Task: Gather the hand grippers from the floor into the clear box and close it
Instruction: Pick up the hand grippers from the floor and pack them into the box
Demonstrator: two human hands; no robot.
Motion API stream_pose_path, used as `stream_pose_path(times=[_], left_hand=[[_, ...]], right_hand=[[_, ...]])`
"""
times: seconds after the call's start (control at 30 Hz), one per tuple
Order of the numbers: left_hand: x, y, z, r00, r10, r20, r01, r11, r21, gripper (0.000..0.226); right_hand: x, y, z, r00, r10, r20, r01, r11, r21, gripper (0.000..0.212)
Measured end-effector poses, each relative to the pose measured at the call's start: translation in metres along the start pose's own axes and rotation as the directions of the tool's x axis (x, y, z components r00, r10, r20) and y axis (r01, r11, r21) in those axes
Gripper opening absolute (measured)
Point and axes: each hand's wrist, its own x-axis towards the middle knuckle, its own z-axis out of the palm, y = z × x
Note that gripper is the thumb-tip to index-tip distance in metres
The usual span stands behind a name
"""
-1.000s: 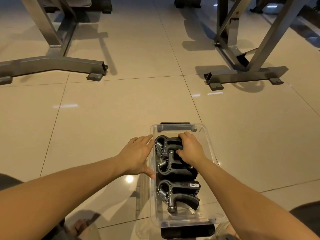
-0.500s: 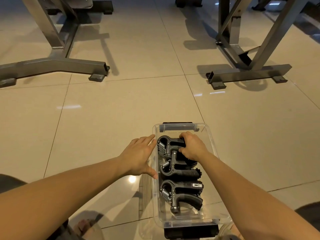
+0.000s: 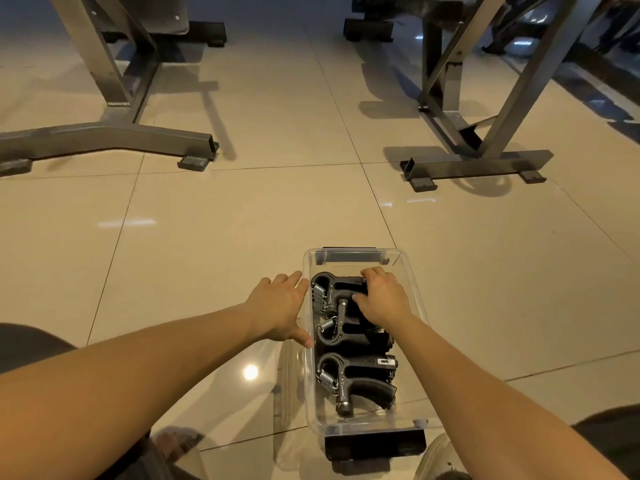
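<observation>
A clear plastic box (image 3: 415, 292) with black latches stands open on the tiled floor in front of me. Black hand grippers with metal springs lie inside it in a row: one at the near end (image 3: 356, 382), one in the middle (image 3: 346, 336) and one at the far end (image 3: 337, 292). My right hand (image 3: 382, 296) is inside the box, fingers curled over the far hand gripper's handle. My left hand (image 3: 280, 306) lies flat against the outside of the box's left wall, fingers straight. No lid is on the box.
Two grey metal bench frames stand on the floor beyond the box, one at the left (image 3: 138, 140) and one at the right (image 3: 478, 164). A black latch (image 3: 375, 443) sticks out at the box's near end. My knees frame the bottom corners.
My right hand has shifted slightly on the far hand gripper, pressing it deeper into the box. The left hand has stayed against the box wall. The view has tilted up a little.
</observation>
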Motion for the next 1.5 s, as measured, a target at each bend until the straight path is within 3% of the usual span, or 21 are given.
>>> stream_pose_path(times=[0.2, 0.47, 0.77, 1.0, 1.23, 1.5], left_hand=[[-0.020, 0.001, -0.026, 0.997, -0.062, -0.053, 0.055, 0.990, -0.128, 0.105], [-0.077, 0.017, -0.066, 0.981, -0.059, -0.185, 0.005, 0.960, -0.279, 0.075], [-0.212, -0.025, -0.102, 0.951, -0.080, -0.299, -0.085, 0.861, -0.501, 0.062], [-0.338, -0.106, -0.086, 0.886, -0.263, -0.381, -0.003, 0.820, -0.573, 0.061], [-0.481, -0.206, -0.048, 0.757, -0.527, -0.387, 0.210, 0.756, -0.620, 0.057], [-0.656, -0.299, -0.016, 0.516, -0.766, -0.383, 0.380, 0.605, -0.699, 0.055]], right_hand=[[-0.035, -0.021, -0.042, 0.993, 0.063, -0.095, -0.031, 0.953, 0.301, 0.047], [-0.109, -0.074, -0.102, 0.966, 0.098, -0.240, 0.044, 0.851, 0.523, 0.030], [-0.210, -0.183, -0.157, 0.954, -0.111, -0.279, 0.223, 0.884, 0.411, 0.030], [-0.237, -0.319, -0.163, 0.943, -0.284, -0.172, 0.322, 0.910, 0.260, 0.034], [-0.269, -0.485, -0.130, 0.887, -0.450, -0.099, 0.459, 0.843, 0.280, 0.034], [-0.322, -0.655, -0.104, 0.717, -0.696, -0.044, 0.666, 0.665, 0.336, 0.035]])
